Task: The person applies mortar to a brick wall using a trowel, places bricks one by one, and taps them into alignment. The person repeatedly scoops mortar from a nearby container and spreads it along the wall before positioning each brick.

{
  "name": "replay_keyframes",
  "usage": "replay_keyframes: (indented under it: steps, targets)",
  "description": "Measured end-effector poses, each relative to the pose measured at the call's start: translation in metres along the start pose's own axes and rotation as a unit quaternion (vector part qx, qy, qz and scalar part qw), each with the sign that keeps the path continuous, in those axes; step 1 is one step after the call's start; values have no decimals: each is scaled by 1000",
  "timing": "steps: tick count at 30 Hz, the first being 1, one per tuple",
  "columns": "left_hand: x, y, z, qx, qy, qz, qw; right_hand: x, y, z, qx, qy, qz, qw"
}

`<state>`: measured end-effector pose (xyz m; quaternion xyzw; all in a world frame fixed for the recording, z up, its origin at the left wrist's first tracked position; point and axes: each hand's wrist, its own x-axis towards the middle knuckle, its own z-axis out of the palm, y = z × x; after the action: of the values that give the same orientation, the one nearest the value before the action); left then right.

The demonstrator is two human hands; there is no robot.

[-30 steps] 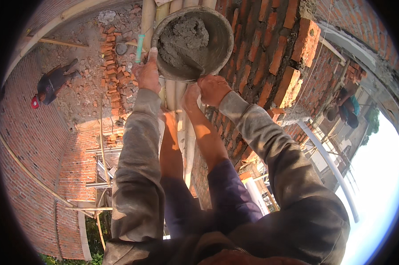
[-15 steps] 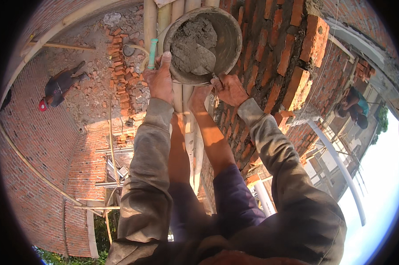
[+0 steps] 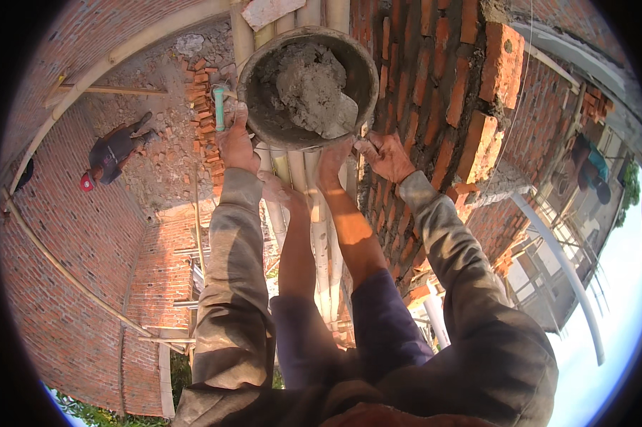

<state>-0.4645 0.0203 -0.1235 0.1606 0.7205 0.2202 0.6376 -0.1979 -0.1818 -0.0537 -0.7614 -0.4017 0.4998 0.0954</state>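
Observation:
A round dark bucket [image 3: 247, 114] of wet grey mortar [image 3: 303, 78] sits on the bamboo poles in front of me. My left hand [image 3: 238, 148] is closed at its near left rim, thumb up against the side. Beside that thumb stands a green tube-like grip [image 3: 219, 110]; whether the hand touches it I cannot tell. A trowel [image 3: 342, 116] lies with its mortar-smeared blade in the bucket, pointing toward the near right rim. My right hand [image 3: 388, 156] is closed at that rim, around the trowel's handle end, which the fingers mostly hide.
Bamboo poles [image 3: 282, 167] run under my bare feet [image 3: 333, 160]. Close on the right rises a brick wall [image 3: 434, 107] with fresh mortar joints and a stepped end. Stacked bricks [image 3: 203, 99] and rubble lie far below at left. Another person [image 3: 111, 153] is down there; one more [image 3: 590, 167] is at far right.
The bucket has shifted left and slightly nearer, with my left hand. My right hand has moved a little right and nearer. The trowel blade now sits nearer the right rim; my left foot shows further left.

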Motion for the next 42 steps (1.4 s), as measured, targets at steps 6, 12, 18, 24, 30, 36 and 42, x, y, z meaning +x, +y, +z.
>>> replay_keyframes:
  steps: [6,12,18,24,30,36,42]
  targets:
    - [27,22,-17,34,-22,-64,997,-10,-16,-5,0,-19,8,1000]
    - [-5,33,-19,28,4,-71,997,-62,-31,-25,117,-88,42,988]
    - [-84,18,5,34,103,171,979,-174,-98,-116,265,26,-30,963]
    - [-161,33,52,137,6,214,967,-217,-120,-252,369,170,-17,914]
    - [-232,38,-5,340,7,163,926,-121,-91,-336,136,384,-26,913]
    - [-258,15,-87,181,45,144,972,32,-78,-343,-35,459,17,888]
    - [-264,-4,-129,219,51,158,961,52,-44,-406,155,395,12,905]
